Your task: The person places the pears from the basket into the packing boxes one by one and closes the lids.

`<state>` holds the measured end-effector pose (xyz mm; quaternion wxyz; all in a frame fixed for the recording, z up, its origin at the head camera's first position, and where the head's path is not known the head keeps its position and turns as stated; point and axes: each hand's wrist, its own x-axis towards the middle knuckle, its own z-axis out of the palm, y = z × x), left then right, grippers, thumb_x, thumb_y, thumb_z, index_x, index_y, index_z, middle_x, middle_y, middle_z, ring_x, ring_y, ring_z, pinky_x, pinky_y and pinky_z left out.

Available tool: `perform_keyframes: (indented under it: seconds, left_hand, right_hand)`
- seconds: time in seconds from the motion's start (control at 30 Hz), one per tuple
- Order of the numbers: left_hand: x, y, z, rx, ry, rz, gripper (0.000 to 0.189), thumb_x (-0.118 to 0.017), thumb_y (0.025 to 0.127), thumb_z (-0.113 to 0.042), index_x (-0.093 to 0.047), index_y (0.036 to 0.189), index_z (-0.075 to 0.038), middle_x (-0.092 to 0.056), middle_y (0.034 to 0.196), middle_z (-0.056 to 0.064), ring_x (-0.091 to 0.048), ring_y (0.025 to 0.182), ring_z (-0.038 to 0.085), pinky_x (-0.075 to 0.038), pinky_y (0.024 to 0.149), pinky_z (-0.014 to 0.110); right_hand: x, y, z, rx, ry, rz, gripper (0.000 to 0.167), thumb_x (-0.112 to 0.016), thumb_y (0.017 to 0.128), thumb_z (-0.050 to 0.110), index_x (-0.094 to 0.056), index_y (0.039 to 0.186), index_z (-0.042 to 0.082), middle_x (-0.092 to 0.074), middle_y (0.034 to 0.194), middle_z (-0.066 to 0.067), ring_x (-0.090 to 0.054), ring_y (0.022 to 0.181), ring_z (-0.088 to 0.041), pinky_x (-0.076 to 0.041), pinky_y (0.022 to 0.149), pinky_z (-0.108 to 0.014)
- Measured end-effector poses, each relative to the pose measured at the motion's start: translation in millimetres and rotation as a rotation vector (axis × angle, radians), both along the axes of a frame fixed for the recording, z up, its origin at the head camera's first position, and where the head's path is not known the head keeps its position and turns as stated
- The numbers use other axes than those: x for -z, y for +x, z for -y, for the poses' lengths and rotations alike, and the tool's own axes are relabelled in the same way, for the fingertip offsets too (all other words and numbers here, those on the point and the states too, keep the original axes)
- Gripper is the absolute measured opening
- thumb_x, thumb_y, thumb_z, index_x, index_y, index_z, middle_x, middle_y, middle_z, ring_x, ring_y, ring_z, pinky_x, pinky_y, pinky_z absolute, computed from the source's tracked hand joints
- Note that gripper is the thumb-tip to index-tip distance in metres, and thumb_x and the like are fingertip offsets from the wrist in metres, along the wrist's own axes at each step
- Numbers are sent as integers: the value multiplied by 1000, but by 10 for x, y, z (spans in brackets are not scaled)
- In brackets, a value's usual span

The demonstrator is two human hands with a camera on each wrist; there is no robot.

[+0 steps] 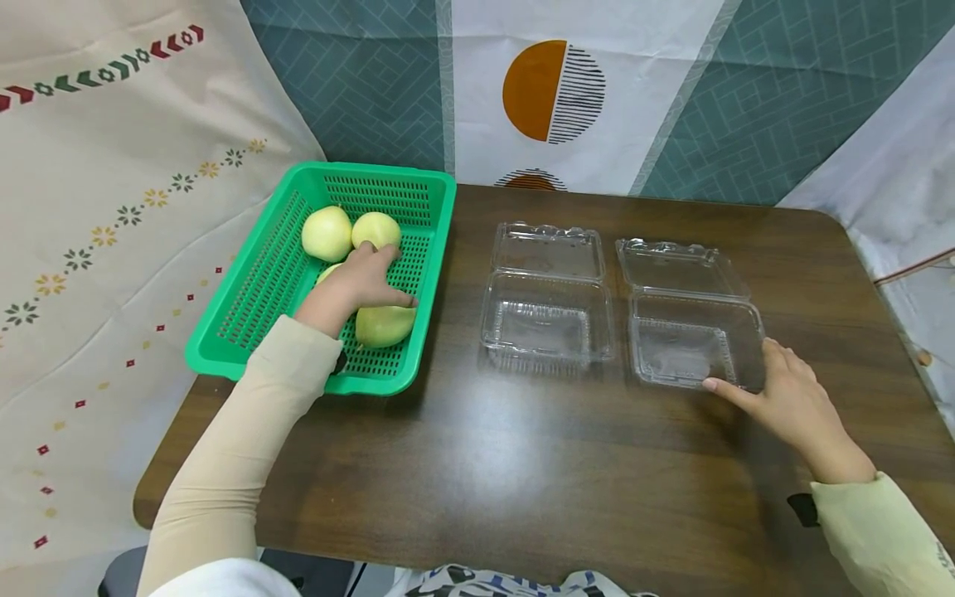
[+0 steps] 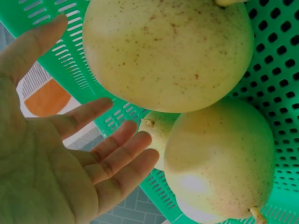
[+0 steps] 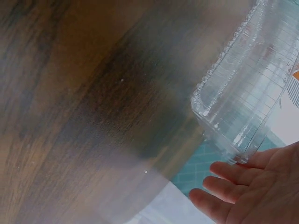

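My left hand is inside the green basket, over pale yellow-green pears, its fingers spread. Closest to its thumb lies the front pear; two others, a left back pear and a right back pear, sit beyond the fingers. Another is mostly covered by the hand. In the left wrist view the palm faces a big speckled pear, with a gap between. My right hand rests at the front right corner of a clear plastic clamshell box, fingers fairly straight along its side. That box's lid is folded back.
A second clear clamshell box, also with its lid back, stands between the basket and the right-hand box. All are on a dark wooden table. Patterned cloth hangs behind the table's back edge.
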<state>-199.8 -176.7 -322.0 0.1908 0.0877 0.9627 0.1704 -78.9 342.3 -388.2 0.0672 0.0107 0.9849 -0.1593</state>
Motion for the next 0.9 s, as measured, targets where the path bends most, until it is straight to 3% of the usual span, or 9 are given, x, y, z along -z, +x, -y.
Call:
perform_keyframes:
  seconds: [0.33, 0.53, 0.7, 0.9]
  left_hand:
    - [0, -9, 58, 56, 36, 148, 80, -72, 80, -36, -34, 144, -5, -24, 145, 29, -37, 128, 44, -36, 100, 60]
    - [-7, -17, 103, 80, 44, 199, 81, -72, 79, -36, -32, 144, -9, -21, 148, 28, -38, 128, 44, -36, 100, 59]
    - [33, 1, 118, 122, 23, 244, 84, -74, 78, -35, -31, 145, -9, -27, 146, 28, -37, 130, 42, -36, 101, 57]
    - [86, 20, 127, 161, 5, 247, 89, -78, 74, -34, -30, 143, -3, -40, 139, 27, -39, 128, 40, -39, 100, 55]
  right_hand:
    - [-14, 1, -16, 17, -47, 57, 111, -60, 85, 58, -4, 144, -17, -14, 143, -45, -15, 129, -62, -20, 96, -73]
    - [-7, -20, -19, 25, -78, 66, 113, -61, 84, 58, -1, 145, -16, -12, 145, -44, -13, 130, -61, -19, 97, -73]
    - [-8, -11, -30, 29, -86, 75, 113, -60, 84, 59, 0, 145, -15, -10, 145, -43, -11, 131, -61, -19, 97, -73]
    - [23, -13, -29, 32, -98, 102, 113, -58, 85, 60, 4, 145, -14, -5, 146, -43, -6, 133, -60, -17, 97, -74]
